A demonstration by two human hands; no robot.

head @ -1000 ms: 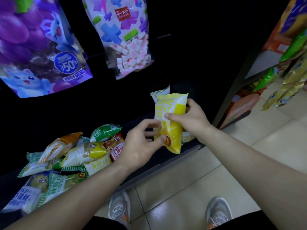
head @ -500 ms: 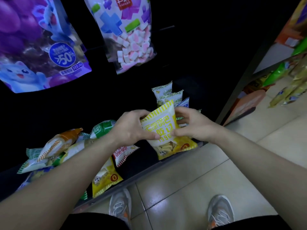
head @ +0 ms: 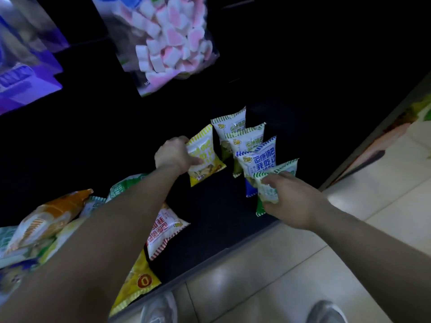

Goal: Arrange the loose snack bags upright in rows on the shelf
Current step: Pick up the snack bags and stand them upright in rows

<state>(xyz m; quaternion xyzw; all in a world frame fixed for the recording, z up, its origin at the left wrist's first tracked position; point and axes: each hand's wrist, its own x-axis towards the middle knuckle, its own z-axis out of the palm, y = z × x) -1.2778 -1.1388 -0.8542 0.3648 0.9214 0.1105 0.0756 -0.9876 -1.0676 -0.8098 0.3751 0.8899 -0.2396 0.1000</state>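
Since a moment ago the hands have parted: the left hand (head: 173,155) pinches the crinkly yellow bag (head: 205,157) upright on the dark shelf (head: 210,210); the right hand (head: 289,201) clasps the green-striped bag (head: 271,183) fronting the row.

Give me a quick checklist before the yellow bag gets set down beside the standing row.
1. Left hand grips yellow bag: ok.
2. Right hand steadies green bag at the row's front: ok.
3. Row of four bags stands upright: ok, though they lean a little.
4. Bare shelf left of the row for a second row: ok.
5. Yellow bag upright: not ok, tilted.
6. Loose bags all sorted: not ok, red bag and a pile at the left lie flat.
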